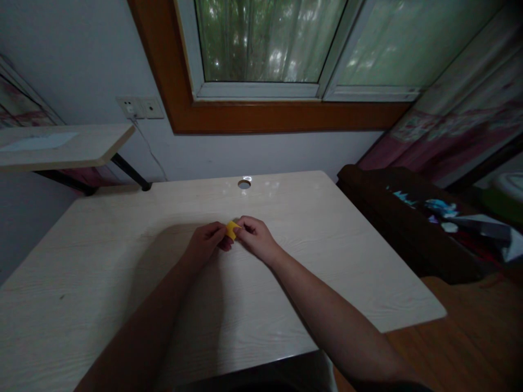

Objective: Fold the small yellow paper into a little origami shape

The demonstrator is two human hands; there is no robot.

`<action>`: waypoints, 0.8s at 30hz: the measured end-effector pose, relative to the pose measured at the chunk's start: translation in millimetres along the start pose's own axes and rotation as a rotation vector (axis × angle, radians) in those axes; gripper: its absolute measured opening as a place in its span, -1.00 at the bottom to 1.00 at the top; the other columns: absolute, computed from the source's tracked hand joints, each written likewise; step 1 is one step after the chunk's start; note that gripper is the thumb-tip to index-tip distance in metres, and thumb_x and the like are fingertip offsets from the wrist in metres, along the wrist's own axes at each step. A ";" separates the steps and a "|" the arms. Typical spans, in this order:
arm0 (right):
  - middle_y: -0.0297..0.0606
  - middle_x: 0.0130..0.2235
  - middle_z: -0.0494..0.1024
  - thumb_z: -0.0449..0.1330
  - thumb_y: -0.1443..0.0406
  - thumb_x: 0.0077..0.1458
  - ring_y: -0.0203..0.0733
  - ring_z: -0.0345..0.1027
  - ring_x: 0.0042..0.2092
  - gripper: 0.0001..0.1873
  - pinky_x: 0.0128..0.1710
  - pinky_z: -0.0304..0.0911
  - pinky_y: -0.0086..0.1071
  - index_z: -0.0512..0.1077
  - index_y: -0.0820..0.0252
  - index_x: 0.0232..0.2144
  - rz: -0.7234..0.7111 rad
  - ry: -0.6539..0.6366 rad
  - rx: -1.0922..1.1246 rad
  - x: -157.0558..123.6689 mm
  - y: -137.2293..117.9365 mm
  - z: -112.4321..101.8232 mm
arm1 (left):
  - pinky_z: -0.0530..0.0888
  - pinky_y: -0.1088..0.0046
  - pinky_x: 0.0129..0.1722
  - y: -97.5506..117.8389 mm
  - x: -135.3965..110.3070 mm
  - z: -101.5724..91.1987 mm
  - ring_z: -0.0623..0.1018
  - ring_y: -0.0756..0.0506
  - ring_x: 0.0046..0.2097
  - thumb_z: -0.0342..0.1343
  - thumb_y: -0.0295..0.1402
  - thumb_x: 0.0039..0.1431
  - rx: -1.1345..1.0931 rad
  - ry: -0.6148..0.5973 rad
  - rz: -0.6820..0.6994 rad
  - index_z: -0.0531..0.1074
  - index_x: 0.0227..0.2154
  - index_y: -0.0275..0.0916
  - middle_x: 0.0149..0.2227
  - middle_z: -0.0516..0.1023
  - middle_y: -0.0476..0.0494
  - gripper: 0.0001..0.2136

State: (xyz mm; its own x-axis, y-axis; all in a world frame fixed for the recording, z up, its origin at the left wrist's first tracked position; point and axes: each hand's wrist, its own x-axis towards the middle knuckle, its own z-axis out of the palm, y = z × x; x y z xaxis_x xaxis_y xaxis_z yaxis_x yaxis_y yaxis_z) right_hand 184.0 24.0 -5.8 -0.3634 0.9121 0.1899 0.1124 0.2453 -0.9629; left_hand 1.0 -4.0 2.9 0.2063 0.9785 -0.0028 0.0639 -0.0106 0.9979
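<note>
A small yellow piece, which looks like folded paper [231,229], is held between my two hands just above the pale wood-grain desk [310,218]. My left hand [208,239] pinches its left side between thumb and fingers. On the right side, my right hand [256,237] grips it with the thumb on the near face and the fingers curled behind. Fingertips cover part of the yellow piece, so its full shape is hidden. Both forearms reach in from the bottom of the view.
A round cable hole [244,184] sits near the desk's back edge. At left stands a raised shelf [118,139] on black legs. Behind are a wall socket [141,108] with a cable and a window with a brown frame [261,117]. Dark furniture [379,218] stands at right.
</note>
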 end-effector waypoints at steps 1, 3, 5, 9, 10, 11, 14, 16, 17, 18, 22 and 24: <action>-0.37 -0.49 0.36 0.17 0.17 0.12 -0.30 0.18 -0.44 -0.77 -0.40 0.11 -0.42 0.39 0.19 -0.47 0.010 0.008 0.029 0.0 0.1 -0.1 | 0.50 0.47 -0.42 0.0 0.2 0.1 0.54 -0.03 -0.47 0.10 -0.18 0.20 -0.009 0.001 0.002 0.48 -0.40 -0.30 -0.46 0.59 -0.11 -0.74; -0.38 -0.51 0.35 0.19 0.15 0.11 -0.31 0.16 -0.46 -0.76 -0.41 0.10 -0.42 0.38 0.19 -0.47 0.029 0.023 0.073 0.1 0.3 -0.2 | 0.51 0.48 -0.42 0.3 0.4 0.4 0.55 -0.02 -0.47 0.10 -0.18 0.20 -0.023 0.007 0.006 0.48 -0.41 -0.30 -0.46 0.59 -0.11 -0.74; -0.38 -0.51 0.35 0.20 0.13 0.10 -0.31 0.16 -0.46 -0.75 -0.42 0.10 -0.42 0.38 0.19 -0.47 0.041 0.026 0.094 0.3 0.3 -0.1 | 0.51 0.47 -0.42 1.0 0.2 0.8 0.55 -0.03 -0.47 0.11 -0.17 0.20 -0.025 0.017 0.003 0.47 -0.41 -0.30 -0.46 0.59 -0.12 -0.74; -0.38 -0.51 0.36 0.20 0.11 0.09 -0.31 0.16 -0.47 -0.73 -0.43 0.09 -0.42 0.39 0.20 -0.46 0.056 0.024 0.119 0.4 0.3 0.4 | 0.52 0.45 -0.43 2.2 -0.2 1.5 0.55 -0.03 -0.49 0.11 -0.15 0.18 -0.029 0.024 -0.002 0.47 -0.42 -0.30 -0.46 0.59 -0.14 -0.72; -0.38 -0.52 0.36 0.21 0.11 0.08 -0.31 0.16 -0.47 -0.73 -0.43 0.09 -0.42 0.39 0.19 -0.47 0.059 0.025 0.124 0.4 0.4 0.5 | 0.52 0.44 -0.43 2.3 -0.2 1.5 0.55 -0.03 -0.49 0.11 -0.14 0.18 -0.032 0.020 -0.002 0.47 -0.42 -0.31 -0.46 0.59 -0.14 -0.71; -0.38 -0.51 0.36 0.21 0.11 0.08 -0.31 0.16 -0.47 -0.73 -0.43 0.09 -0.42 0.39 0.19 -0.46 0.061 0.026 0.128 0.3 0.6 0.5 | 0.52 0.44 -0.43 2.3 -0.2 1.5 0.55 -0.03 -0.49 0.10 -0.14 0.19 -0.036 0.015 -0.002 0.47 -0.41 -0.31 -0.45 0.59 -0.15 -0.71; -0.38 -0.51 0.37 0.21 0.12 0.08 -0.32 0.17 -0.47 -0.75 -0.43 0.08 -0.43 0.39 0.19 -0.46 0.064 0.021 0.151 0.3 1.8 0.2 | 0.52 0.44 -0.44 2.6 -0.1 1.3 0.55 -0.03 -0.49 0.09 -0.16 0.19 -0.054 -0.004 -0.003 0.47 -0.40 -0.31 -0.44 0.59 -0.15 -0.72; -0.38 -0.52 0.38 0.21 0.13 0.08 -0.32 0.18 -0.48 -0.76 -0.43 0.09 -0.43 0.39 0.19 -0.45 0.070 0.023 0.169 0.7 2.9 -0.6 | 0.52 0.44 -0.46 3.1 -0.1 0.9 0.54 -0.03 -0.50 0.07 -0.17 0.20 -0.065 -0.002 -0.008 0.47 -0.40 -0.32 -0.45 0.59 -0.15 -0.72; -0.38 -0.52 0.38 0.21 0.13 0.07 -0.32 0.18 -0.48 -0.76 -0.44 0.09 -0.43 0.39 0.19 -0.46 0.076 0.032 0.177 1.1 3.4 -1.1 | 0.52 0.44 -0.46 3.3 -0.1 0.6 0.54 -0.03 -0.50 0.06 -0.17 0.20 -0.070 0.009 -0.012 0.47 -0.41 -0.31 -0.45 0.58 -0.15 -0.72; -0.38 -0.53 0.39 0.21 0.13 0.07 -0.32 0.18 -0.49 -0.76 -0.44 0.09 -0.43 0.38 0.19 -0.46 0.083 0.042 0.186 1.5 3.9 -1.5 | 0.51 0.44 -0.47 3.2 -0.1 0.2 0.54 -0.03 -0.50 0.05 -0.17 0.21 -0.075 0.021 -0.016 0.46 -0.41 -0.31 -0.46 0.58 -0.15 -0.72; -0.39 -0.54 0.39 0.22 0.11 0.05 -0.32 0.19 -0.50 -0.74 -0.45 0.09 -0.44 0.39 0.19 -0.47 0.096 0.059 0.200 2.3 4.4 -2.3 | 0.52 0.44 -0.47 1.0 0.6 -1.0 0.54 -0.03 -0.48 0.02 -0.18 0.22 -0.096 0.048 -0.012 0.46 -0.40 -0.31 -0.44 0.56 -0.14 -0.72; -0.39 -0.54 0.38 0.21 0.11 0.06 -0.33 0.18 -0.50 -0.73 -0.45 0.10 -0.44 0.39 0.19 -0.47 0.092 0.044 0.180 1.8 3.9 -2.0 | 0.52 0.44 -0.46 -0.8 1.2 -1.1 0.54 -0.04 -0.44 0.02 -0.16 0.22 -0.102 0.047 0.000 0.45 -0.40 -0.30 -0.42 0.56 -0.14 -0.71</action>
State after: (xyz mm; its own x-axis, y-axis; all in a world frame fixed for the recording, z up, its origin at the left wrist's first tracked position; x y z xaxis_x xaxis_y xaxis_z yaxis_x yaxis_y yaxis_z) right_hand 185.7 27.3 -8.8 -0.3184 0.9422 0.1040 -0.0251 0.1013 -0.9945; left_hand 0.1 -2.5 2.1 0.1601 0.9871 -0.0019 -0.0365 0.0079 0.9993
